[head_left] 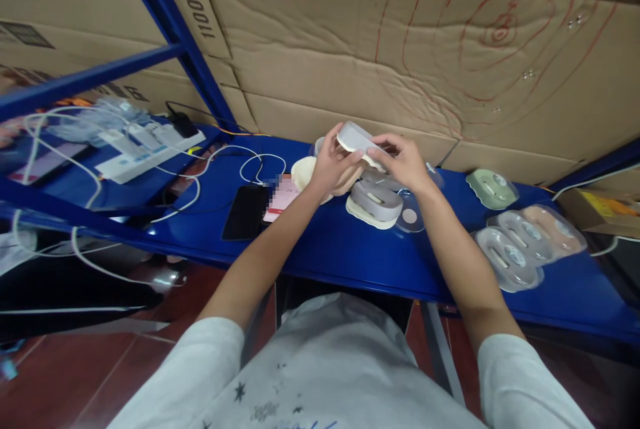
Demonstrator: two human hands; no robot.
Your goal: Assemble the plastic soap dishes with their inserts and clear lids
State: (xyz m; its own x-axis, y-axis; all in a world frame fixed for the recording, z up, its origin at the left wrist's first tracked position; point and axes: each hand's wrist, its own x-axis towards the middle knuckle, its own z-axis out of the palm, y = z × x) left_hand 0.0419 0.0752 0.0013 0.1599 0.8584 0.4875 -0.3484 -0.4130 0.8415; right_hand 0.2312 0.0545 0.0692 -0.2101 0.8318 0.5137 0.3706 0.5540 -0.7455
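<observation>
Both hands hold one grey, rounded piece (354,137) with a cream-coloured wavy edge, lifted above the blue table. My left hand (334,163) grips its left side, fingers behind and thumb in front. My right hand (401,161) has its fingers and thumb closed on the right end. Just below them a grey oval case (376,201) rests on a cream scalloped base. Cream scalloped pieces (304,173) lie beside and partly behind my left hand. A clear round lid with a pale disc (410,215) lies right of the grey case.
A black phone (245,213) and a pink-screened device lie on the left. A green case (493,189) and several clear-covered cases (507,257) sit right. A white power strip (145,155) with cables and a blue frame post (187,49) stand left; cardboard (350,49) rises behind.
</observation>
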